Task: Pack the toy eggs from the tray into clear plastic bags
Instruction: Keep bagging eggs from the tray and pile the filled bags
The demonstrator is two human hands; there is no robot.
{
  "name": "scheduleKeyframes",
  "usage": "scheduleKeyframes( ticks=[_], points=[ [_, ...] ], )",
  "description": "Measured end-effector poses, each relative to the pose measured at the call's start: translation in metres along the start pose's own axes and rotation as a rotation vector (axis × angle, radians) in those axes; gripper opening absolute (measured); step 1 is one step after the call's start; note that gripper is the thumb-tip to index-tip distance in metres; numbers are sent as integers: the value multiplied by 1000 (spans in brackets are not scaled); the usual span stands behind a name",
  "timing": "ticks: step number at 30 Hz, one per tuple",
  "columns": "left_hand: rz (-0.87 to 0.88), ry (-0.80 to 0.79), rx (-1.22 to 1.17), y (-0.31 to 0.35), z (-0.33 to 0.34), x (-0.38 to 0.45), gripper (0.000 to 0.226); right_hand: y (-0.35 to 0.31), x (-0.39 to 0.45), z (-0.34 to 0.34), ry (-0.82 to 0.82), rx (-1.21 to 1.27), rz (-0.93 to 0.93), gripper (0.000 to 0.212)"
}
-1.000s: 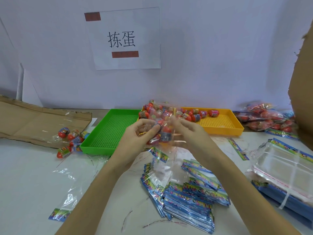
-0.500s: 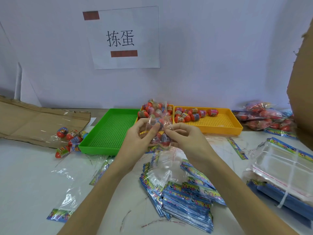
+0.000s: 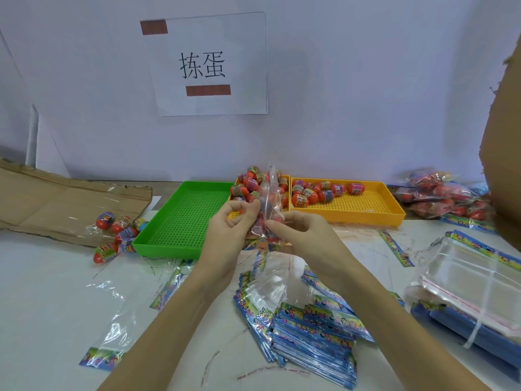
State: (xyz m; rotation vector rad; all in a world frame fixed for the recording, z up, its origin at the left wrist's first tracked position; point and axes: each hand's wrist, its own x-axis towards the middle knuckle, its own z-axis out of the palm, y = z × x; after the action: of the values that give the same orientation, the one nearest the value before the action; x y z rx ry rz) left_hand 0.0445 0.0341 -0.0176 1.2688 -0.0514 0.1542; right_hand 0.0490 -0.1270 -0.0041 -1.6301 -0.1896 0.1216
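Eggs inside the clear bag (image 3: 266, 204) blur behind both hands' grip.

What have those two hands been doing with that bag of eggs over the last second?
The left hand and right hand have drawn closer together on the filled bag, which has turned from face-on to edge-on, narrow and upright. Both hands kept their pinch on it throughout. The green tray, the yellow tray with its loose eggs and the stacks of empty bags stayed put.
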Motion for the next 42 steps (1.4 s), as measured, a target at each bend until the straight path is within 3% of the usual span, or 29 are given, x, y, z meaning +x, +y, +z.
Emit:
scheduleKeyframes(
  ticks=[5, 8, 10, 12, 15, 18, 22, 25, 29, 34, 40, 42],
  points=[
    [139, -67, 303, -1, 1, -1, 26, 1, -1, 0, 66, -33, -29, 12],
    [231, -152, 465, 5, -5, 0, 22, 0, -1, 0, 79, 134, -21, 13],
    [269, -221, 585, 8, -9, -1, 32, -1, 0, 0, 93, 211, -19, 14],
    [307, -241, 651, 8, -12, -1, 37, -2, 1, -2, 98, 216, -9, 25],
    [340, -223, 680, 7, -13, 0, 25, -2, 1, -4, 11, 199, 9, 36],
    [316, -215, 668, 8, -14, 2, 16, -3, -1, -1, -10, 182, -6, 34],
    [216, -205, 585, 2, -12, 2, 22, 1, -2, 2, -13, 148, -12, 32],
    [47, -167, 355, 0, -9, 3, 30, 2, -1, 2, -44, 199, 31, 39],
    [-148, -158, -2, 3, -10, 6, 44, 1, 1, -1, -43, 249, 11, 20],
    [-94, -99, 88, 6, -8, 5, 40, 3, 5, -2, -13, 191, -23, 15],
    [-21, -112, 227, 4, -12, 5, 44, 9, 6, -1, 40, 91, -74, 34],
    [7, -127, 266, 4, -13, 5, 39, 10, 6, -1, 67, 88, -89, 31]
  ],
)
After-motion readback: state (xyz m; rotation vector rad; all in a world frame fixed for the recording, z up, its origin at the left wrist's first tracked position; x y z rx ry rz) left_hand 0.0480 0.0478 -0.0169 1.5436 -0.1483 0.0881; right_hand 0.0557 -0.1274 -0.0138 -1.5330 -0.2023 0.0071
